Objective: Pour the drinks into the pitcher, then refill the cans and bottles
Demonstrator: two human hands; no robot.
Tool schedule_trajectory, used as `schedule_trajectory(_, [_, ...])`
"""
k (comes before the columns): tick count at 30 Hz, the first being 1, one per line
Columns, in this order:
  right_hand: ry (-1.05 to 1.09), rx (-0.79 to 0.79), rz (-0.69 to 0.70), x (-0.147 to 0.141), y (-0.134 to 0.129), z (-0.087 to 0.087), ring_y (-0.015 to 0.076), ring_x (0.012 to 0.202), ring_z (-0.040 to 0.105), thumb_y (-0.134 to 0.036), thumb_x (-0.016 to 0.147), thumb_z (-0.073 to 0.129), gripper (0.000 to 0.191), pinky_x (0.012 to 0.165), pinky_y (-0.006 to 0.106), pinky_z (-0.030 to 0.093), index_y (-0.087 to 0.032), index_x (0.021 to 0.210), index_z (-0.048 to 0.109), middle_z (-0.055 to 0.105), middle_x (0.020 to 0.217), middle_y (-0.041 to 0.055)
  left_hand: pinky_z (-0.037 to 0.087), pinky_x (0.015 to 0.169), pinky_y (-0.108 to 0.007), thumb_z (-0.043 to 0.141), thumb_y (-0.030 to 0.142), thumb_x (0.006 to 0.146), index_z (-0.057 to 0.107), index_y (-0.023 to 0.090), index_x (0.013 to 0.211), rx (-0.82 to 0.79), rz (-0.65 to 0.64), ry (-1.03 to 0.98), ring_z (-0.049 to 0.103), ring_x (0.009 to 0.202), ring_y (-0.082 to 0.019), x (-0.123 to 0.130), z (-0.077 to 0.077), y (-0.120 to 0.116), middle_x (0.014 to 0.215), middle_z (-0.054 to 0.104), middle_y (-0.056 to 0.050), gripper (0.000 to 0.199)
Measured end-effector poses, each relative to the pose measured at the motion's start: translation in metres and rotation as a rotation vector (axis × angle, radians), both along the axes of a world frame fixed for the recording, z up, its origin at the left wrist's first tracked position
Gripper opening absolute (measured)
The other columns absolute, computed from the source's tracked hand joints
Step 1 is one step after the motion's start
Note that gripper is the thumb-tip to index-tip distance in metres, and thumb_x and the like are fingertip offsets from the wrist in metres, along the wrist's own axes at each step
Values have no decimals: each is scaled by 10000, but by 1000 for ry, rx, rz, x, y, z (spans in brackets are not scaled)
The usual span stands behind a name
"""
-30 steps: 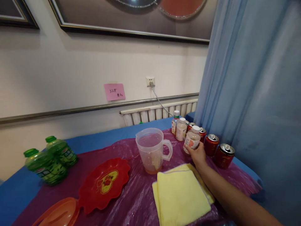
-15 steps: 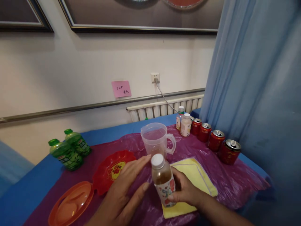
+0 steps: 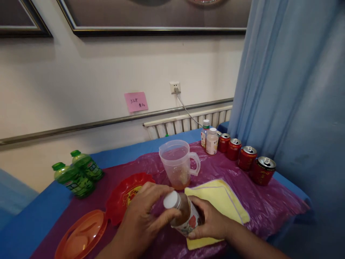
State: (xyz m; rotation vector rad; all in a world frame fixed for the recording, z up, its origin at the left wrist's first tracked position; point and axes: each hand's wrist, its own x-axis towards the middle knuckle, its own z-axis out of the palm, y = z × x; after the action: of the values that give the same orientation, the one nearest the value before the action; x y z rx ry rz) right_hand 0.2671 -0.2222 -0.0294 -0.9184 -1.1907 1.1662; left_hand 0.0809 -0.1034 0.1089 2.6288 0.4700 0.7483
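Note:
My right hand (image 3: 211, 220) is wrapped round a small drink bottle (image 3: 191, 220) with an amber liquid and a fruit-patterned label. The bottle leans to the left. At its white cap (image 3: 171, 200), my left hand (image 3: 141, 216) has its thumb on the near side and its fingers on the far side. Just behind the bottle stands a clear plastic measuring jug (image 3: 174, 169) with a little amber liquid at the bottom. A folded yellow cloth (image 3: 219, 201) lies under and beside my right hand.
To the left are a red scalloped tray (image 3: 114, 201), an orange lid (image 3: 81, 235) and two green bottles (image 3: 77, 180). Two small bottles (image 3: 212, 142) and several red cans (image 3: 264, 172) line the right back. Purple plastic sheeting (image 3: 266, 212) covers the table. A blue curtain (image 3: 291, 90) hangs at right.
My left hand has moved right and closed on the bottle's cap. The bottle in my right hand has tipped to the left and come slightly lower.

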Motion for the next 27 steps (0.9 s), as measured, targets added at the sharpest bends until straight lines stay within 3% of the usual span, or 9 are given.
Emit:
schedule_trajectory(3, [-25, -7, -10, 0, 1, -5, 283, 1121, 620, -384, 588, 942, 866, 992, 406, 479, -212, 1362, 594, 674, 1220, 75, 561, 808, -375, 785, 641, 730, 664, 280, 1229, 26, 32, 4, 665, 971, -274, -5, -2, -2, 1090, 737, -73, 627])
schedule_trajectory(6, [-32, -15, -11, 1, 0, -8, 290, 1141, 614, -392, 585, 942, 866, 1017, 419, 466, -219, 1358, 593, 661, 1256, 76, 518, 1022, -410, 701, 544, 865, 505, 355, 1452, -45, -103, 66, 610, 1230, -281, -13, 6, -3, 1373, 654, -67, 647])
schedule_trajectory(9, [-58, -23, -1, 1, 0, -8, 294, 1140, 613, -414, 575, 943, 874, 1011, 422, 471, -221, 1353, 595, 659, 1255, 76, 543, 972, -322, 585, 340, 977, 627, 357, 1324, -137, -183, 92, 671, 1120, -203, -13, 11, -3, 1212, 730, -32, 350])
schedule_trajectory(11, [-94, -32, -3, 1, -1, -8, 294, 1136, 613, -400, 560, 951, 874, 1010, 420, 471, -224, 1343, 604, 659, 1244, 72, 573, 807, -248, 578, 291, 975, 698, 318, 1189, -149, -140, 24, 703, 909, -159, -9, 10, -2, 987, 755, -14, 247])
schedule_trajectory(13, [-96, -40, 1, 1, -1, -7, 291, 1134, 613, -390, 562, 952, 864, 1012, 419, 469, -224, 1337, 606, 665, 1218, 66, 568, 727, -221, 586, 289, 965, 700, 305, 1179, -124, -82, -48, 695, 818, -144, -5, 9, -1, 914, 746, -6, 243])
schedule_trajectory(18, [6, -18, 9, 2, 0, -7, 281, 1126, 615, -404, 578, 944, 865, 996, 402, 472, -218, 1348, 596, 665, 1233, 68, 557, 984, -329, 611, 279, 951, 629, 340, 1341, -149, -220, 108, 665, 1153, -213, -10, 23, 1, 1256, 721, -47, 396])
schedule_trajectory(21, [-26, -14, -16, 2, 0, -5, 278, 1110, 614, -391, 564, 951, 854, 973, 390, 479, -210, 1327, 614, 669, 1228, 70, 549, 1003, -331, 629, 263, 946, 677, 358, 1268, -143, -278, 135, 677, 1137, -207, -11, 29, 3, 1200, 746, -24, 339])
schedule_trajectory(24, [-15, -22, -9, 2, -1, -2, 267, 1064, 624, -398, 567, 948, 844, 925, 374, 496, -205, 1319, 616, 676, 1200, 69, 592, 837, -281, 725, 398, 889, 704, 317, 1177, -60, -184, 38, 713, 947, -192, -4, 21, 3, 1052, 762, -29, 299])
schedule_trajectory(27, [0, -29, -3, 2, -1, -2, 264, 1067, 626, -388, 570, 949, 853, 935, 376, 495, -214, 1333, 608, 676, 1194, 61, 609, 778, -289, 777, 651, 737, 657, 315, 1255, 19, -117, -10, 720, 912, -217, -1, 11, 2, 1066, 752, -47, 629])
